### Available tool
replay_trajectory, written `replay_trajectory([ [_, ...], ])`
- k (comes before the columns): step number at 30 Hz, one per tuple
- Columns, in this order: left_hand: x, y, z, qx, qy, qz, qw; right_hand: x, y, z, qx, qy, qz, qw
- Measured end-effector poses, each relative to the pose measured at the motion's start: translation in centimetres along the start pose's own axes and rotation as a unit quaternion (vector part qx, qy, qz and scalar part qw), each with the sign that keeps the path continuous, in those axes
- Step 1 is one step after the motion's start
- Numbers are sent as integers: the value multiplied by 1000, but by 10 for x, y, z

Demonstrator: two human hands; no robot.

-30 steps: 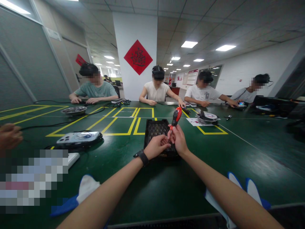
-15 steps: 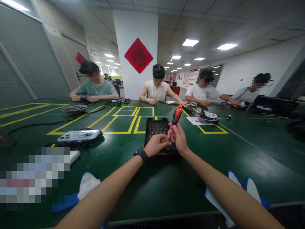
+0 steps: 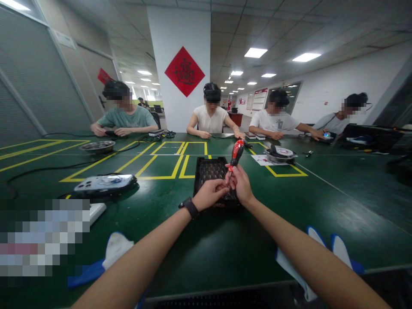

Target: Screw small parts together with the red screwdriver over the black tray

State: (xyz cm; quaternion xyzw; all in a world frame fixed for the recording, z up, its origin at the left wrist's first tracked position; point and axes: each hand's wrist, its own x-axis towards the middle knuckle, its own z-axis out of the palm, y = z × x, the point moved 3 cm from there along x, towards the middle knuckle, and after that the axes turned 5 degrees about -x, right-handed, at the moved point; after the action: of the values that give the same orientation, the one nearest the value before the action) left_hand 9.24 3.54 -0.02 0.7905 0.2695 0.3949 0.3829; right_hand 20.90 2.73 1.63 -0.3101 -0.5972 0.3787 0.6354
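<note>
A screwdriver (image 3: 238, 151) with a red and black handle stands tilted, handle up, over a black tray (image 3: 200, 168) with a patterned floor. My right hand (image 3: 242, 185) is closed around the screwdriver low down, near its collar and shaft. Beside the shaft's lower end, my left hand (image 3: 210, 193) has its fingertips pinched together. Whatever those fingertips hold is too small and hidden to make out, and the screwdriver's tip is hidden too. Both hands are above the near part of the tray, and a dark watch (image 3: 189, 208) is on the left wrist.
White-and-blue gloves (image 3: 118, 251) lie near my left forearm, with more gloves (image 3: 341, 253) by the right one. A phone (image 3: 106, 183) rests on a black object at left. Metal bowls (image 3: 98, 147) stand farther back. Several people sit across the green table (image 3: 154, 240).
The whole view has shifted slightly, with the scene a little up and left. Both hands keep nearly the same pose around the screwdriver over the tray.
</note>
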Motion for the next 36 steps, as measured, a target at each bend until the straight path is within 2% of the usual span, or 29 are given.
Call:
replay_trajectory([
  [2,0,-3,-1,17,30,-5,999,0,-1,0,-10,7,-6,1000],
  [5,0,-7,-3,23,36,-13,999,1,0,0,-11,5,-3,1000],
  [12,0,3,-2,-18,-26,5,999,1,1,-1,-3,-7,4,1000],
  [18,0,-4,-4,29,33,-14,999,1,1,-1,-13,1,1,1000],
  [25,0,-1,-4,-63,-33,-23,997,0,1,1,11,-8,14,1000],
  [27,0,0,-4,-86,-35,-34,995,5,6,-4,23,25,10,999],
  [30,0,1,-4,-116,-26,-43,992,25,12,-19,34,136,10,990],
  [32,0,2,-4,-123,-21,-40,991,47,9,-29,28,208,49,976],
  [34,-1,3,-4,-125,-15,-37,991,70,-10,-36,6,242,96,966],
  [35,-1,4,-4,-126,-12,-37,991,80,-27,-39,-6,257,86,963],
  [36,-1,4,-4,-128,-9,-37,991,88,-49,-43,-15,273,48,961],
])
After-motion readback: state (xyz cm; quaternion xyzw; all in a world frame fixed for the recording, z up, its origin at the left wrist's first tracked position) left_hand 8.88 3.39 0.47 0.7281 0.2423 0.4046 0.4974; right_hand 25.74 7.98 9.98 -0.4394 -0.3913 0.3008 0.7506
